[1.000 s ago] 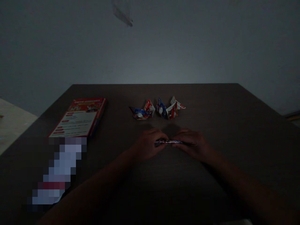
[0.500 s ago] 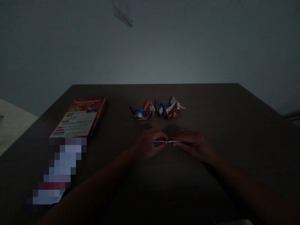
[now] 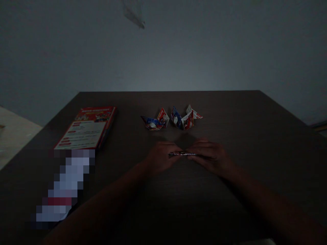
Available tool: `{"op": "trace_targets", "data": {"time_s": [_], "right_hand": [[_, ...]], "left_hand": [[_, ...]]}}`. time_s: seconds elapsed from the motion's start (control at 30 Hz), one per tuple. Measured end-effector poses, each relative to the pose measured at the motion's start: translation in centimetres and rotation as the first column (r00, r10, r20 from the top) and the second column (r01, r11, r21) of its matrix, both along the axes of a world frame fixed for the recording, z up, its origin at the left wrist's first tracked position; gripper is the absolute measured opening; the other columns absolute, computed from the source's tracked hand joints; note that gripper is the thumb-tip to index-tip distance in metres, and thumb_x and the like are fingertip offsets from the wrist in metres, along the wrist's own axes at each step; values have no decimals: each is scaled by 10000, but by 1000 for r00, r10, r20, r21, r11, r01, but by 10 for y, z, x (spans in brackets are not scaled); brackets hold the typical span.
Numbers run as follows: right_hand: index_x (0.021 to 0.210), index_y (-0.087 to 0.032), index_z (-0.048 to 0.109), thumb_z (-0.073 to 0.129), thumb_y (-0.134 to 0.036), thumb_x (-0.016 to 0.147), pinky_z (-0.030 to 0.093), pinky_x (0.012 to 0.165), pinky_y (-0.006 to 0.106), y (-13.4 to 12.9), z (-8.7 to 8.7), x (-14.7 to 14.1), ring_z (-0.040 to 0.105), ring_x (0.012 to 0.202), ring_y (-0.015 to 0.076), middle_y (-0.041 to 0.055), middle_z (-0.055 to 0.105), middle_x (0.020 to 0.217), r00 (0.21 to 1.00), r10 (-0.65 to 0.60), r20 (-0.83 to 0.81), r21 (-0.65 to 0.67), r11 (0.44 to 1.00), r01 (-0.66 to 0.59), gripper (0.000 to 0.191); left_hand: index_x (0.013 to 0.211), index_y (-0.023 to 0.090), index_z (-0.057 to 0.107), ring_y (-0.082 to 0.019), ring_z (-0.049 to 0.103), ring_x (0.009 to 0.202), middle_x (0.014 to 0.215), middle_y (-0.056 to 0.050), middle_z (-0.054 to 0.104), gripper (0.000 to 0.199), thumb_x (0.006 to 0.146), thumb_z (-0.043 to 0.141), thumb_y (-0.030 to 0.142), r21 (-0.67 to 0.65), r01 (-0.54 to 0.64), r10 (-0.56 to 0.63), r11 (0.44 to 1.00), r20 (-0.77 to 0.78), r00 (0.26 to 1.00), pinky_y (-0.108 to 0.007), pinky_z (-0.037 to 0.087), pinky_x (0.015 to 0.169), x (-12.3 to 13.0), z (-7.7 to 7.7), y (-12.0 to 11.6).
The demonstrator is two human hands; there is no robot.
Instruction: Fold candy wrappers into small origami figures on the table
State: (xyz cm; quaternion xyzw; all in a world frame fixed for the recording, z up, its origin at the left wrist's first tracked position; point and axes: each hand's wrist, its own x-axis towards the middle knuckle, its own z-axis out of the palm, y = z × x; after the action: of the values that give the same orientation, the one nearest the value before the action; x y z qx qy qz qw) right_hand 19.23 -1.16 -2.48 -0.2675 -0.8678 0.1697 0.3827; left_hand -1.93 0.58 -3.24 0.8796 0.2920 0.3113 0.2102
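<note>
A thin piece of folded printed paper (image 3: pixel 182 154) is held edge-on at the middle of the table. My left hand (image 3: pixel 165 156) pinches its left end, and my right hand (image 3: pixel 209 154) pinches its right end. Their fingertips nearly meet along its upper edge. Just beyond the hands stand two folded paper shapes with pointed tips: a blue and red one (image 3: pixel 155 122) on the left, and a blue, white and red one (image 3: pixel 186 119) on the right.
On the left of the dark table (image 3: pixel 230 112) lies a red and white printed stack (image 3: pixel 85 131). A blurred-out, pale item (image 3: pixel 68 180) is nearer, beside my left forearm. The wall (image 3: pixel 194 47) rises behind the table.
The fingers of both hands have shifted slightly around the folded paper, with the left fingertips a little lower. Both hands still grip it.
</note>
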Motion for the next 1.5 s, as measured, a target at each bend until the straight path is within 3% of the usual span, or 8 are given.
{"op": "trace_targets", "data": {"time_s": [0.2, 0.53, 1.5], "right_hand": [[955, -150, 662, 649, -106, 791, 509, 736, 350, -2, 1, -3, 661, 726, 165, 78, 721, 808, 999, 18, -51, 72, 997, -14, 170], [950, -145, 656, 652, -128, 796, 508, 719, 338, -2, 4, -6, 656, 736, 165, 81, 718, 817, 1000, -10, -5, 119, 993, 11, 155], [968, -172, 642, 625, -120, 802, 485, 737, 355, -6, 3, -9, 611, 757, 162, 50, 686, 821, 999, -16, 48, 160, 987, 8, 176]], "left_hand": [[862, 142, 674, -112, 612, 649, 740, -26, 689, 103, 823, 588, 185, 2, 45, -45, 999, -20, 999, -200, 421, 578, -2, 0, 0], [815, 135, 668, -102, 588, 606, 702, -23, 670, 84, 805, 589, 162, -1, 53, -53, 999, 3, 999, -193, 397, 554, -2, 0, 1], [678, 144, 581, -109, 530, 583, 633, -7, 581, 124, 797, 545, 142, 98, 49, -44, 994, -55, 998, -213, 374, 543, 4, 3, -4]]}}
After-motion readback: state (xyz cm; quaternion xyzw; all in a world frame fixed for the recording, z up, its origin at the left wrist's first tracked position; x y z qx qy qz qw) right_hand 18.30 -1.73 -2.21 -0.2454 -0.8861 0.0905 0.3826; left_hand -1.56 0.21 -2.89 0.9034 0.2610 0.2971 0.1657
